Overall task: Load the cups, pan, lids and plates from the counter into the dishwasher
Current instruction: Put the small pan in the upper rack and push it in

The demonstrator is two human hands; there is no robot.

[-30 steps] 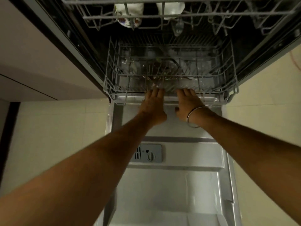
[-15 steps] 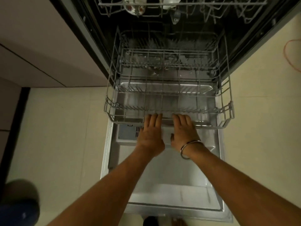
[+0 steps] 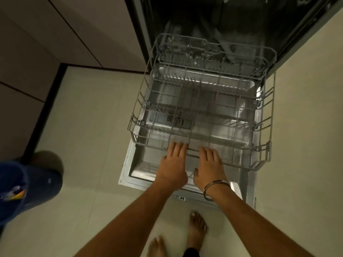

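On a pale tiled floor point(image 3: 104, 127) we see the dishwasher point(image 3: 241, 25) door down at 12 o'clock, its empty lower rack point(image 3: 263, 160) drawn out over it, our left hand point(image 3: 173, 166) and right hand point(image 3: 208, 166) side by side, fingers hooked over the rack's front rim.

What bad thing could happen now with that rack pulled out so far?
1. Both hands, left hand and right hand, grip the front rail of the empty lower rack; a further tug might roll it off the open door.
2. The bare feet stand right by the door's edge, so a step forward could bang toes or shins.
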